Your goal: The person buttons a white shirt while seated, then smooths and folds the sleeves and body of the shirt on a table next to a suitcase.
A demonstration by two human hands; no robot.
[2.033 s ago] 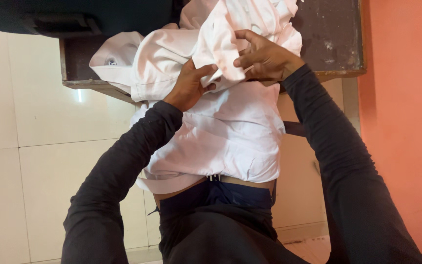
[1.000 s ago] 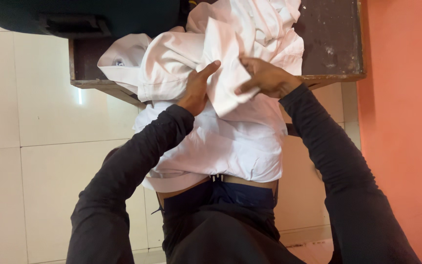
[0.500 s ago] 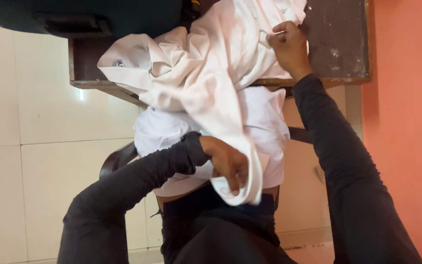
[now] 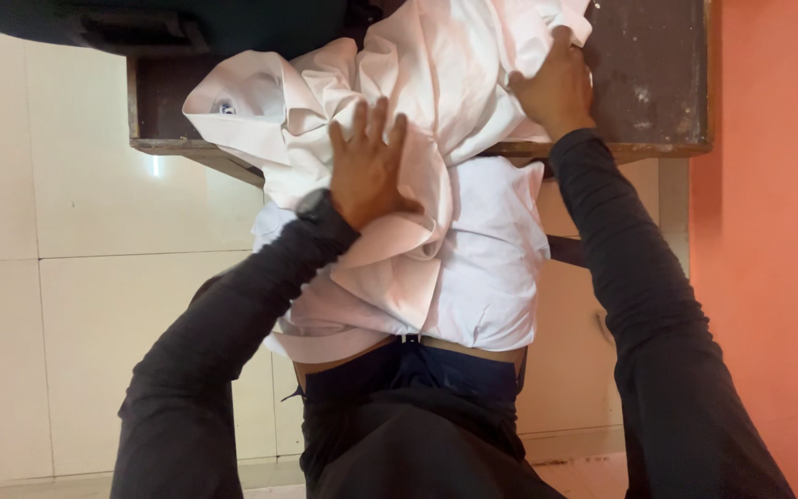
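- Nearest, at the bottom of the frame: dark trousers (image 4: 417, 434) and two dark sleeves rising toward the middle, left sleeve (image 4: 223, 342) from lower left, right sleeve (image 4: 639, 296) from lower right.
- Just above the trousers: lower part of a white shirt (image 4: 473, 259) hanging off the bench edge down to the waist, one hem fold lying lowest at frame centre.
- Left hand (image 4: 368, 171) at frame centre, pressed flat on the shirt, fingers spread and pointing up the frame, palm down; gripping nothing, only bearing on the cloth. Dark watch or cuff at the wrist.
- Shirt cloth bunched directly under and around that palm; thickest fold running diagonally from upper right down to lower centre, so long axis of the bundle roughly up-and-down in the frame, tilted rightward at the top.
- Right hand (image 4: 556, 88) farther off, upper right, closed on a gathered edge of the same shirt, knuckles outward, thumb hidden in the folds.
- Of the two, left hand nearer the viewer and lower; right hand at the far upper end of the bundle; shirt stretched between them.
- Collar or cuff end with a small dark mark at upper left, well apart from both hands.
- Farthest: dark worn bench (image 4: 644, 83) top under the shirt's upper part, its front edge crossing the frame; dark bag (image 4: 140, 28) at upper left, pale tiled floor (image 4: 66, 277) left, orange wall (image 4: 768, 231) right.
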